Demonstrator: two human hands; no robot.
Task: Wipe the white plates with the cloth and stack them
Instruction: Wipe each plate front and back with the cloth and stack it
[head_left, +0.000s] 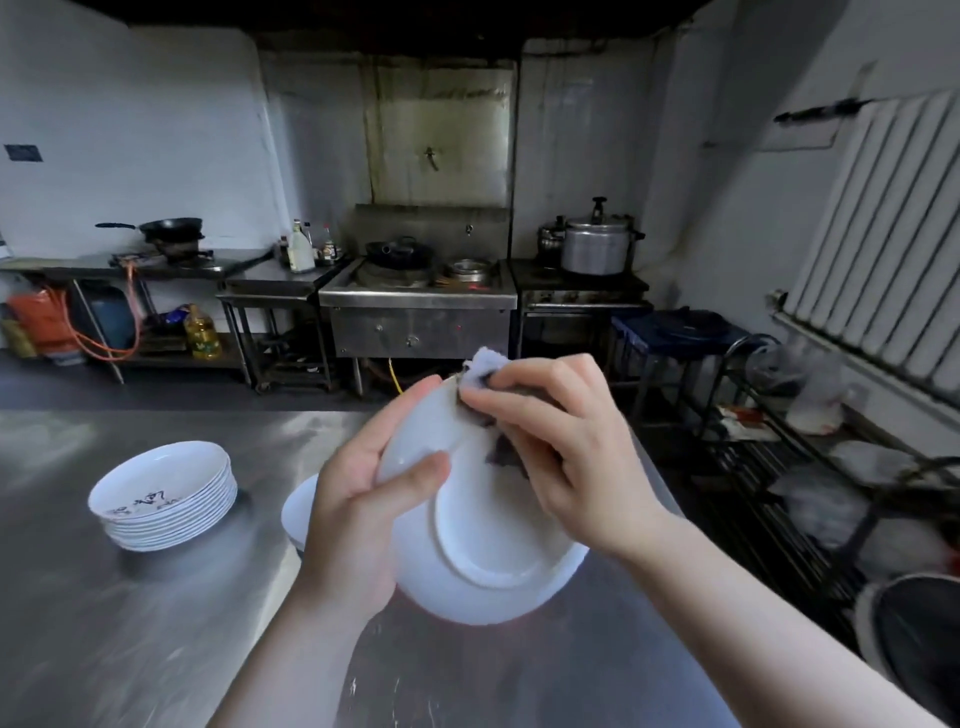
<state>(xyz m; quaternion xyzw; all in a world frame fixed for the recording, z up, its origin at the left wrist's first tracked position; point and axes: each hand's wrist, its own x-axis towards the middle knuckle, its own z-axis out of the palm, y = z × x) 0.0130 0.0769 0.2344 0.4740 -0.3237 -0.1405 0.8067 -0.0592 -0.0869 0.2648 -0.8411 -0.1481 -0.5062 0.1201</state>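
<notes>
Tilting steeply at the centre of the frame, a white plate (483, 525) shows its underside and foot ring to the camera. The left hand (358, 519) grips its left rim, thumb curled over the back, the other fingers mostly hidden behind it. The right hand (561, 457) pinches a cloth (488, 370) against the plate's upper edge, fingers bent round it; most of the cloth is covered by those fingers, only a pale tuft and a dark fold showing. Behind the left hand a second white dish (297, 512) peeks out, largely hidden, so I cannot tell how many lie there. At centre left a stack of plates (163, 496) with dark markings sits on the steel table (130, 623), well apart from the hands. Across the room in the upper middle stands a steel stove (418, 306) with a wok (399, 252); to its right a pressure cooker (597, 244), to its left bottles (304, 249) and a pan (171, 226). A wire rack (789, 457) at the right edge holds blurred bags and is cut off by the frame.
</notes>
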